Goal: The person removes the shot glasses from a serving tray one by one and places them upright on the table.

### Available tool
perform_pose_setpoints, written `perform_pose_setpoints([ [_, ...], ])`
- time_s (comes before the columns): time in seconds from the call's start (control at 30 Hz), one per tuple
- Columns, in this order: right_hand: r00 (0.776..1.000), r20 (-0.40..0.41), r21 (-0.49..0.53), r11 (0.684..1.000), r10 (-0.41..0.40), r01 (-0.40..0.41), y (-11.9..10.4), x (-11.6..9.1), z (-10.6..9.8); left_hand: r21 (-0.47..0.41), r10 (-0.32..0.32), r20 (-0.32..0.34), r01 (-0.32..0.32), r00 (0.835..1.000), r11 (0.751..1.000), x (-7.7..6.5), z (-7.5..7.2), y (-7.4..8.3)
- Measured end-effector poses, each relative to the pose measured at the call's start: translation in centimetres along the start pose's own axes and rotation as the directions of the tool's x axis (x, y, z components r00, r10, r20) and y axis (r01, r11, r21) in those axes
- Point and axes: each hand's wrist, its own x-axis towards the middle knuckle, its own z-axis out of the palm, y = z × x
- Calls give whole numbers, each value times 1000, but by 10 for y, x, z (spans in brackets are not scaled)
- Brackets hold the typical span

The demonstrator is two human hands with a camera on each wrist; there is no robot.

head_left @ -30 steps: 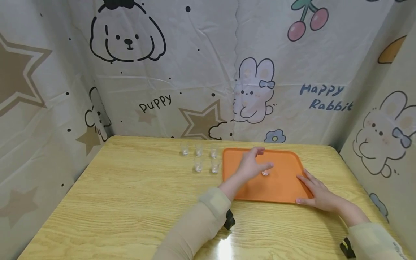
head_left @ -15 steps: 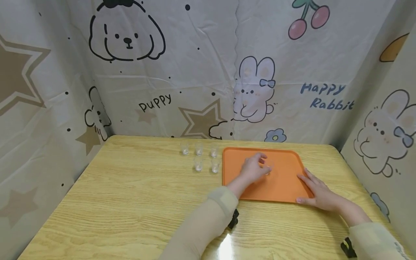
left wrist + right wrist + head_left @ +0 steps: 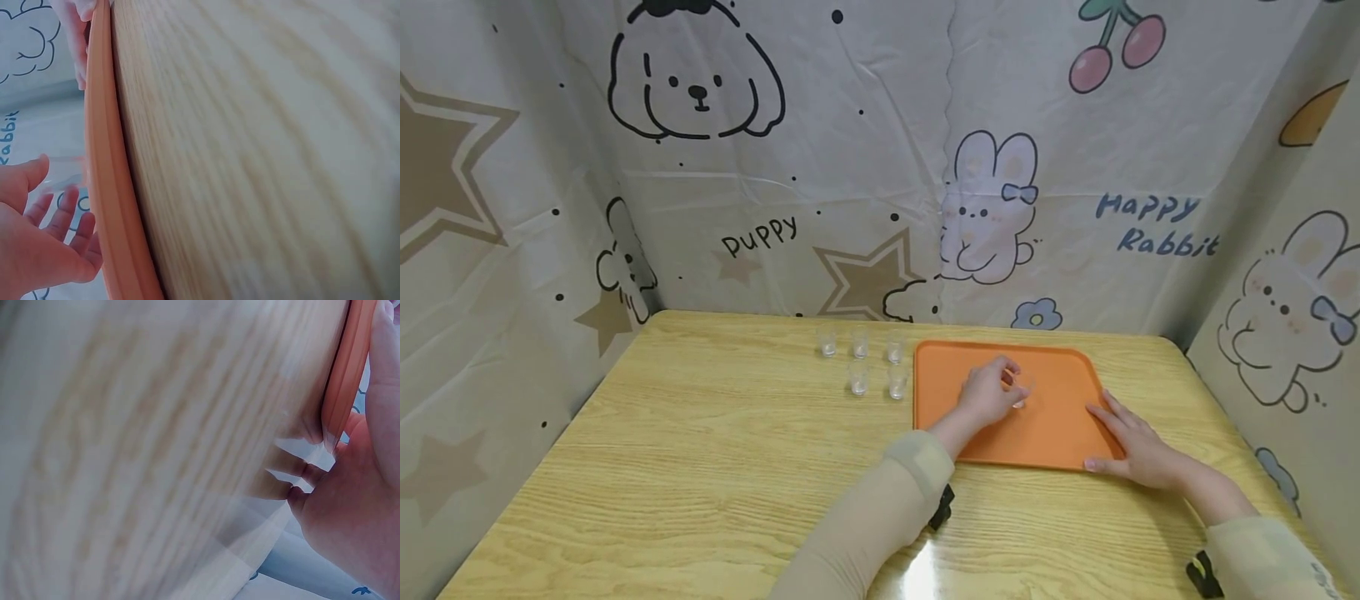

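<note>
An orange tray (image 3: 1060, 433) lies on the wooden table. My left hand (image 3: 988, 393) is over its middle, holding a small clear shot glass (image 3: 1019, 403) between thumb and fingers, partly hidden by the hand in the head view. From the side, the left wrist view has the left hand (image 3: 44, 244) with its thumb and fingertips on either side of the faint glass (image 3: 65, 170), beyond the tray rim (image 3: 115, 187). My right hand (image 3: 1138, 446) rests on the tray's near right corner, fingers extended along the right rim and thumb on the front rim.
Several more clear shot glasses (image 3: 858, 379) stand in two rows left of the tray, one glass (image 3: 897, 383) close to its left rim. A patterned cloth (image 3: 850, 167) hangs behind the table and along both sides.
My left hand has come down and to the right, its wide-spread thumb and fingers closing in around the glass. The glass has shifted slightly right. The right hand stays on the tray corner.
</note>
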Motion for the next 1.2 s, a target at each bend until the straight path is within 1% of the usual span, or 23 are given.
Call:
perform_pose_setpoints([
  [0.2, 1000, -5, 4, 1000, -1, 1, 0, 0, 0, -10, -3, 22, 3, 1000, 1000, -3, -7, 2],
  [0.4, 1000, -3, -9, 1000, 9, -9, -1, 0, 0, -28, -17, 37, 18, 999, 999, -6, -23, 6],
  [0.5, 1000, 2, -10, 1000, 18, -18, -1, 0, 0, -75, -19, 55, 23, 998, 997, -8, -33, 7],
  [0.57, 1000, 4, -11, 1000, 20, -20, -1, 0, 0, -108, -10, 69, 18, 998, 994, -10, -40, 8],
  [0.67, 1000, 2, -14, 1000, 18, -18, -1, 0, 0, -133, 16, 71, -7, 997, 991, -13, -52, 8],
  [0.8, 1000, 0, -15, 1000, 16, -16, -1, 0, 0, -129, 39, 63, -31, 997, 991, -19, -68, 10],
  [0.93, 1000, 0, -10, 1000, 15, -15, -1, 0, 0, -146, 35, 65, -25, 997, 989, -27, -85, 16],
  [1.07, 1000, -2, -5, 1000, 9, -9, 0, 0, 1, -179, 49, 70, -36, 996, 983, -36, -103, 21],
  [1.2, 1000, -8, -9, 1000, 4, -4, 0, 0, 1, -185, 75, 70, -61, 995, 981, -45, -121, 24],
])
